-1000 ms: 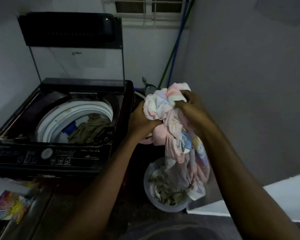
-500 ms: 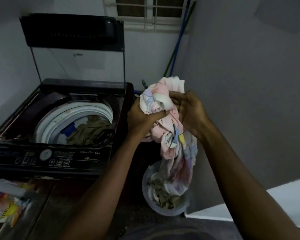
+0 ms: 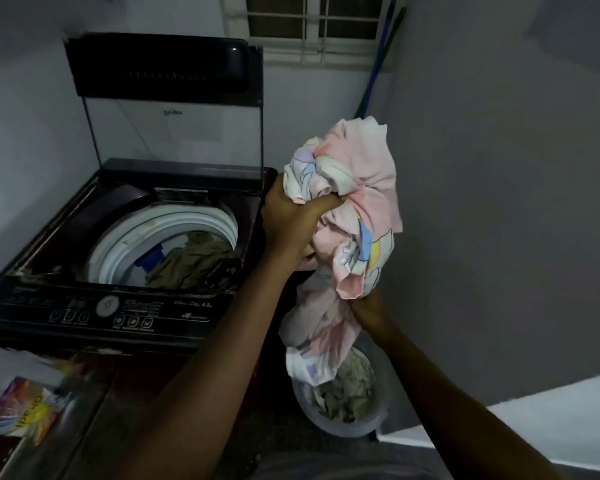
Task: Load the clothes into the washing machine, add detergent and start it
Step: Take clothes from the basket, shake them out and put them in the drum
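Clenching the bunched pink-and-white printed cloth garment (image 3: pixel 361 168) with left grip (image 3: pixel 293 220) high and right grip (image 3: pixel 369 306) low; gather its dangling end before swinging over the black top-loading washing machine (image 3: pixel 84 313).

The left hand (image 3: pixel 293 221) grips the bunched top of a pale pink patterned cloth (image 3: pixel 361 174), held up just beside the open top-loading washing machine (image 3: pixel 84 306). The right hand (image 3: pixel 366 308) clutches it lower down. Its tail hangs over a round tub (image 3: pixel 343 429) of greenish clothes. An olive garment (image 3: pixel 191 263) lies in the drum.
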Motion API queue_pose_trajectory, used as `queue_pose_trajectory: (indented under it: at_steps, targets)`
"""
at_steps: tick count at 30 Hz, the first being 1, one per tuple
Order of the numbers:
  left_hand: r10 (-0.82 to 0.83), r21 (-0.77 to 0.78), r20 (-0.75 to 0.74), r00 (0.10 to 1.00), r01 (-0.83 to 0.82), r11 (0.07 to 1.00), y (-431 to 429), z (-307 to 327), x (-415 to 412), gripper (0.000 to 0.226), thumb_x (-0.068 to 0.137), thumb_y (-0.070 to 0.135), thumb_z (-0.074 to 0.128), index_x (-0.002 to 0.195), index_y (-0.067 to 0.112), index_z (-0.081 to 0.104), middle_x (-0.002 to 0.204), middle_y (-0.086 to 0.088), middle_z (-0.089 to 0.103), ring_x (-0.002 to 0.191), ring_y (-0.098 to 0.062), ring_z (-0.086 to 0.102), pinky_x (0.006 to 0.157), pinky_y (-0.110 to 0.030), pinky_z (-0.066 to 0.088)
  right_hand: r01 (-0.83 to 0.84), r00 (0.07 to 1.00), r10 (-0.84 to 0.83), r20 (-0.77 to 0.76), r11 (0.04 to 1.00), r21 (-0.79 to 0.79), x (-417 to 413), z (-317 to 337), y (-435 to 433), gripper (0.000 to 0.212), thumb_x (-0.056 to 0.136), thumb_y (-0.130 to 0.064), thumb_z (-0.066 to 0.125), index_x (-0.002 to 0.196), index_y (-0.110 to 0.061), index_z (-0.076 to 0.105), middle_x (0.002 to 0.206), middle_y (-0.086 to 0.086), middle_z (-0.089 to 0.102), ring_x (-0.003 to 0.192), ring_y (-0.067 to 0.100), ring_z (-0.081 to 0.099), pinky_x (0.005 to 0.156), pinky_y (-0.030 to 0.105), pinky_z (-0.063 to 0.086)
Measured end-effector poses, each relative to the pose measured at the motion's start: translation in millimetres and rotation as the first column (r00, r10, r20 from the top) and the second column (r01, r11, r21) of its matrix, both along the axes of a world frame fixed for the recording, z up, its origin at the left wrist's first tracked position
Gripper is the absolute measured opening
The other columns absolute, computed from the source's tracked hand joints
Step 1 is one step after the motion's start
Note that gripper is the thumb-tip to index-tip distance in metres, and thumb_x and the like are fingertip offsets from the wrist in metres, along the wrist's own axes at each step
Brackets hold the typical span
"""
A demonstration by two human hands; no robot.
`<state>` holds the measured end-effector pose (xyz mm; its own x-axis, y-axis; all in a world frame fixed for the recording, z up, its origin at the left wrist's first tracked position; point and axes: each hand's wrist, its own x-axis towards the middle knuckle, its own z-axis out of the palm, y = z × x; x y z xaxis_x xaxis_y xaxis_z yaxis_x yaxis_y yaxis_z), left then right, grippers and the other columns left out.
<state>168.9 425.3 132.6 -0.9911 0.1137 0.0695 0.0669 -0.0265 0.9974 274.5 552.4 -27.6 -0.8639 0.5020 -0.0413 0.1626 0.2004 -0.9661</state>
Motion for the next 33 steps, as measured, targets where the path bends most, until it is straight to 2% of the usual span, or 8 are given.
queue_pose_trajectory:
  at_steps: [2,5,10,15,19,25,28,33]
  targets:
    - [0.033,0.008,-0.010,0.999,-0.032,0.999,-10,-2,-7,0.059,0.046,0.033,0.089,0.102,0.025,0.072,0.095,0.010,0.075,0.088,-0.010,0.072,0.082,-0.044,0.059,0.146,0.986,-0.152,-0.062,0.986,-0.084,-6,12,-1,0.040,0.084,0.000,0.064,0.122,-0.012,0.053,0.116,0.005,0.056,0.111,0.018,0.059,0.098,0.039,0.048]
    - [0.150,-0.149,-0.086,0.985,-0.161,0.976,-38,-8,-22,0.069,0.045,0.043,0.088,0.108,0.024,0.069,0.099,0.009,0.074,0.091,-0.012,0.070,0.081,-0.040,0.058,0.277,0.936,-0.331,-0.121,0.903,-0.327,-1,46,27,0.037,0.085,0.003,0.059,0.121,0.001,0.056,0.103,0.002,0.061,0.081,-0.002,0.064,0.077,0.015,0.050]
    - [0.139,-0.429,-0.188,0.972,-0.209,0.879,-61,-21,-20,0.088,0.037,0.070,0.073,0.113,0.026,0.063,0.109,-0.001,0.072,0.099,-0.028,0.066,0.081,-0.041,0.055,0.418,0.761,-0.569,-0.310,0.797,-0.436,-14,108,49,0.023,0.066,-0.007,0.053,0.088,-0.005,0.058,0.084,0.007,0.060,0.072,0.013,0.060,0.076,0.031,0.050]
    - [0.067,-0.434,-0.169,0.983,-0.136,0.891,-54,-14,-9,0.071,0.050,0.059,0.073,0.114,0.029,0.062,0.109,-0.001,0.071,0.101,-0.028,0.066,0.082,-0.039,0.054,0.036,0.935,-0.088,-0.344,0.987,-0.154,-53,164,-45,0.015,0.075,-0.014,0.053,0.084,-0.017,0.064,0.088,0.009,0.066,0.081,0.024,0.064,0.079,0.037,0.050]
    - [0.115,-0.323,-0.099,0.988,-0.141,0.936,-86,-6,-32,0.061,0.059,0.053,0.067,0.116,0.031,0.062,0.109,0.007,0.070,0.101,-0.021,0.066,0.077,-0.026,0.046,-0.400,0.898,0.332,-0.287,0.888,-0.225,-59,182,-68,0.044,0.085,-0.007,0.036,0.120,-0.007,0.062,0.124,0.012,0.064,0.117,0.025,0.059,0.101,0.034,0.048]
    - [-0.193,-0.095,-0.017,0.981,0.191,0.977,-137,-7,-70,0.076,0.057,0.041,0.084,0.127,0.026,0.057,0.118,0.010,0.069,0.111,-0.013,0.065,0.099,-0.040,0.051,-0.261,0.905,0.333,-0.265,0.926,0.273,-102,178,-103,0.025,0.091,-0.003,0.061,0.113,-0.009,0.069,0.112,-0.007,0.060,0.107,-0.001,0.056,0.092,0.015,0.044]
    - [-0.220,-0.065,0.020,0.975,0.220,0.973,-155,-13,-85,0.089,0.050,0.053,0.091,0.127,0.025,0.055,0.121,0.005,0.068,0.112,-0.015,0.065,0.100,-0.047,0.050,-0.240,0.914,0.300,-0.274,0.943,0.231,-123,171,-125,0.027,0.084,0.007,0.065,0.110,-0.001,0.068,0.100,-0.002,0.050,0.090,-0.015,0.052,0.083,0.006,0.041]
    - [0.133,-0.266,0.041,0.990,-0.118,0.957,-174,-22,-99,0.083,0.038,0.062,0.086,0.114,0.036,0.063,0.109,0.015,0.070,0.101,-0.008,0.066,0.092,-0.037,0.054,-0.420,0.895,0.382,-0.231,0.896,-0.143,-144,167,-148,0.051,0.072,0.004,0.051,0.121,-0.005,0.059,0.109,0.006,0.065,0.095,0.010,0.062,0.084,0.021,0.052]
